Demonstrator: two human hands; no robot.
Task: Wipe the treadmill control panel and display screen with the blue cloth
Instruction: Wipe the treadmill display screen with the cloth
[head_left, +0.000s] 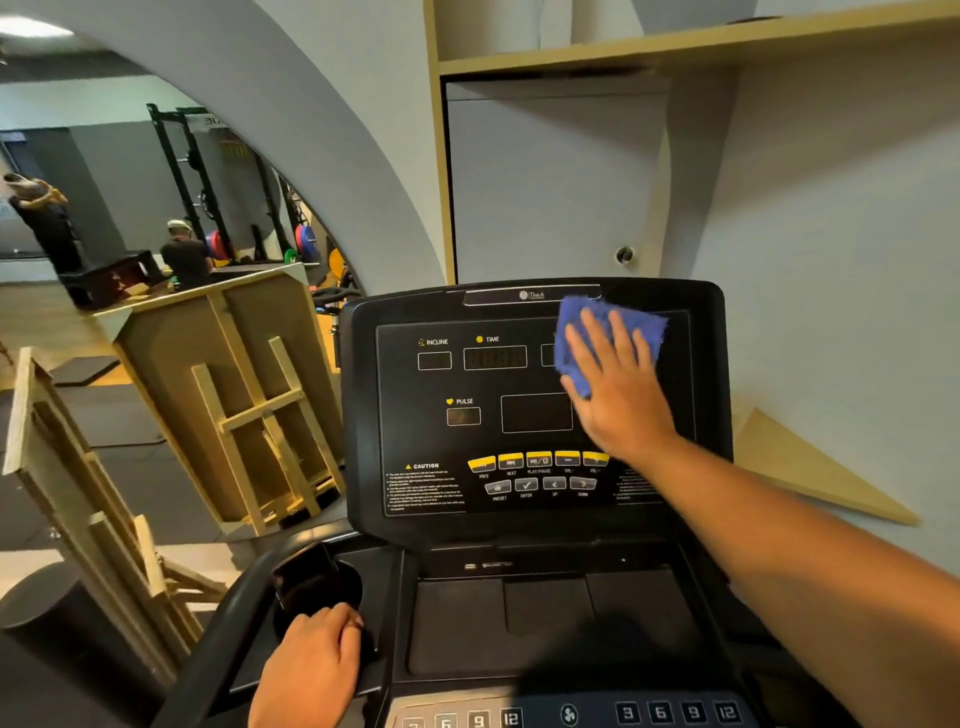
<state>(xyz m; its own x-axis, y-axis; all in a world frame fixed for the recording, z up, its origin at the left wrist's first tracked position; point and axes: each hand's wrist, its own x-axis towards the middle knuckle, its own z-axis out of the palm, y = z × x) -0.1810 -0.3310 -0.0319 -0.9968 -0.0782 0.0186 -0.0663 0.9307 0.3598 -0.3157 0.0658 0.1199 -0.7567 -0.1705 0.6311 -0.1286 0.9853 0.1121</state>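
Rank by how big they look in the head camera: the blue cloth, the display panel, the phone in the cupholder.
1. display panel
2. blue cloth, partly hidden under the right hand
3. phone, though nearer, so true size is unsure

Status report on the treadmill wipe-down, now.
Right hand flat, pressing blue cloth on display screen, upper right. Left hand curled over console edge by cup holder. Nothing in the way.

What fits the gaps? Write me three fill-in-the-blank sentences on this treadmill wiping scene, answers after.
1. The right hand presses a ____ cloth flat against the display screen.
2. The left hand rests on the console beside the ____ holder.
3. The label left of TIME reads ____.

Missing words: blue; cup; INCLINE
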